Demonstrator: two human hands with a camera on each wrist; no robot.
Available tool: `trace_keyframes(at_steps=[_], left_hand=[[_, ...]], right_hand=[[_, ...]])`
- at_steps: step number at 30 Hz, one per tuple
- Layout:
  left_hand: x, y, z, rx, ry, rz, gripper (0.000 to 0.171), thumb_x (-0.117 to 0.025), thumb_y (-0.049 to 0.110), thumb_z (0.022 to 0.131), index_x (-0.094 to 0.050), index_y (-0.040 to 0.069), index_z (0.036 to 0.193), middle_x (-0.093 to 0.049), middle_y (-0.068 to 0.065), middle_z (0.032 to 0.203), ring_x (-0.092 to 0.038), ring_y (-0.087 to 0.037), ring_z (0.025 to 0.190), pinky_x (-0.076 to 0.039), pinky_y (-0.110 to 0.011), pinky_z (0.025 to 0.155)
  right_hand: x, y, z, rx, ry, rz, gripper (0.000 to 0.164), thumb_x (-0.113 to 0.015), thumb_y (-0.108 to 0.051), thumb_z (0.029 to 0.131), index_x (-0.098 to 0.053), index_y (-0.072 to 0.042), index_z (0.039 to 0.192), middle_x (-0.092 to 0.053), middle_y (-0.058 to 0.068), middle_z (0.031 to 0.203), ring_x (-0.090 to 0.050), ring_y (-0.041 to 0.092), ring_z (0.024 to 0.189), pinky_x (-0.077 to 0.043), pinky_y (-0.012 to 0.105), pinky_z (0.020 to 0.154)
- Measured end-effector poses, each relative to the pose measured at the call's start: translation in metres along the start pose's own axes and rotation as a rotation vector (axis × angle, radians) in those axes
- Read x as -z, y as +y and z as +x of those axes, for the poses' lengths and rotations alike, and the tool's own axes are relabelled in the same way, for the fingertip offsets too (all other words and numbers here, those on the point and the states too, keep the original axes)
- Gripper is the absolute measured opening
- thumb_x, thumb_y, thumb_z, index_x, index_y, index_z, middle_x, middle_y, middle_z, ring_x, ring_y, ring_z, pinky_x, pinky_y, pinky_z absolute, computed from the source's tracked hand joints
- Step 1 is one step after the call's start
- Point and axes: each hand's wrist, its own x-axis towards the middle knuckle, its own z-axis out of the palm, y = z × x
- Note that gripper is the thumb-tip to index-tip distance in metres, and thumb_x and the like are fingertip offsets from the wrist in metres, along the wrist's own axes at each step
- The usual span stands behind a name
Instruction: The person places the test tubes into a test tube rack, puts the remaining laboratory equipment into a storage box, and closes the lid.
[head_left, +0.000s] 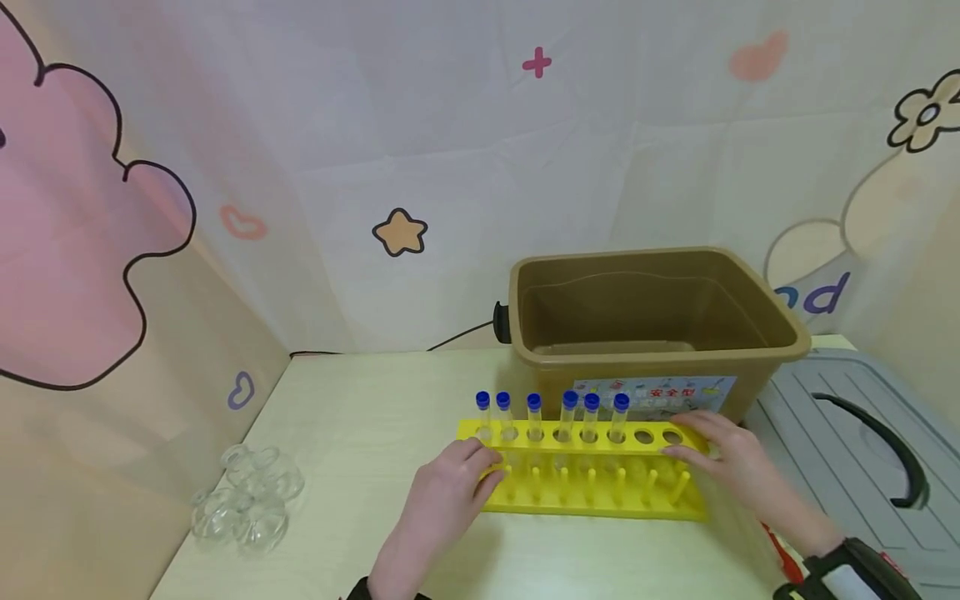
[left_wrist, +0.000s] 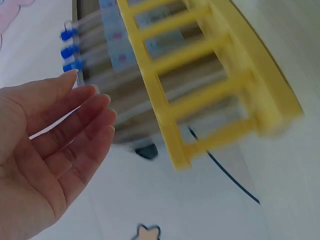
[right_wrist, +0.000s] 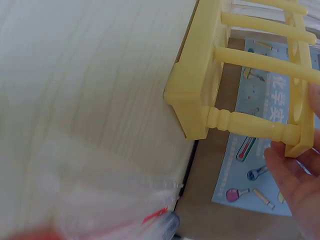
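A yellow test tube rack [head_left: 592,504] stands on the table in front of the brown bin. Several clear test tubes with blue caps [head_left: 570,400] sit in its holes, and the two holes at the right end hold none. At the rack's right end my right hand [head_left: 723,454] grips the top bar, thumb in front and fingers behind; in the right wrist view its fingers [right_wrist: 285,172] are partly cut off. My left hand [head_left: 453,483] is by the left end. The left wrist view shows its fingers loosely bent, apart from the rack and holding nothing.
The brown bin [head_left: 663,362] stands behind the rack, a printed label on its front. A grey lid [head_left: 847,433] with a black handle lies at the right, a red item [head_left: 783,554] beside it. Clear glass flasks [head_left: 251,500] cluster at the left table edge.
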Motion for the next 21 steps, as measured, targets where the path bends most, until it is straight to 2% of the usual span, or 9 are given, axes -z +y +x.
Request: trace_keyframes(at_steps=[4, 8, 10, 14, 21], left_hand=[[-0.007, 0.019, 0.01, -0.1, 0.008, 0.01, 0.013, -0.051, 0.025, 0.067, -0.055, 0.014, 0.073, -0.045, 0.008, 0.068, -0.04, -0.003, 0.059, -0.033, -0.01, 0.046], [-0.017, 0.033, 0.02, -0.16, -0.014, 0.025, 0.016, -0.05, 0.028, 0.067, -0.054, 0.015, 0.075, -0.045, 0.009, 0.069, -0.041, -0.003, 0.062, -0.034, -0.01, 0.048], [-0.022, 0.036, 0.023, -0.174, -0.026, 0.033, 0.018, -0.05, 0.028, 0.066, -0.054, 0.015, 0.077, -0.045, 0.009, 0.07, -0.041, -0.003, 0.065, -0.034, -0.01, 0.049], [-0.031, 0.039, 0.028, -0.18, -0.059, 0.058, 0.021, -0.051, 0.03, 0.065, -0.054, 0.014, 0.079, -0.044, 0.008, 0.072, -0.041, -0.004, 0.065, -0.035, -0.011, 0.051], [-0.044, 0.041, 0.033, -0.184, -0.199, 0.106, 0.022, -0.05, 0.034, 0.064, -0.052, 0.016, 0.077, -0.043, 0.009, 0.068, -0.04, -0.004, 0.061, -0.033, -0.012, 0.043]], right_hand=[[0.008, -0.026, 0.003, 0.003, -0.004, 0.01, 0.042, -0.052, -0.041, 0.058, -0.044, -0.025, 0.096, -0.04, -0.01, 0.092, -0.038, 0.011, 0.08, -0.036, 0.032, 0.058], [0.022, -0.059, 0.008, 0.004, -0.002, 0.014, 0.042, -0.054, -0.04, 0.057, -0.048, -0.018, 0.092, -0.043, -0.005, 0.089, -0.04, 0.014, 0.077, -0.036, 0.032, 0.056], [0.027, -0.076, 0.011, -0.021, -0.018, 0.005, 0.042, -0.053, -0.041, 0.057, -0.049, -0.017, 0.09, -0.043, -0.005, 0.088, -0.04, 0.013, 0.076, -0.036, 0.031, 0.054], [0.031, -0.097, 0.014, -0.019, -0.039, 0.027, 0.043, -0.052, -0.042, 0.058, -0.05, -0.013, 0.09, -0.043, -0.003, 0.088, -0.04, 0.014, 0.077, -0.036, 0.032, 0.057], [0.025, -0.11, 0.017, 0.033, -0.003, -0.021, 0.043, -0.051, -0.042, 0.059, -0.049, -0.012, 0.089, -0.044, -0.002, 0.087, -0.04, 0.012, 0.077, -0.037, 0.029, 0.058]])
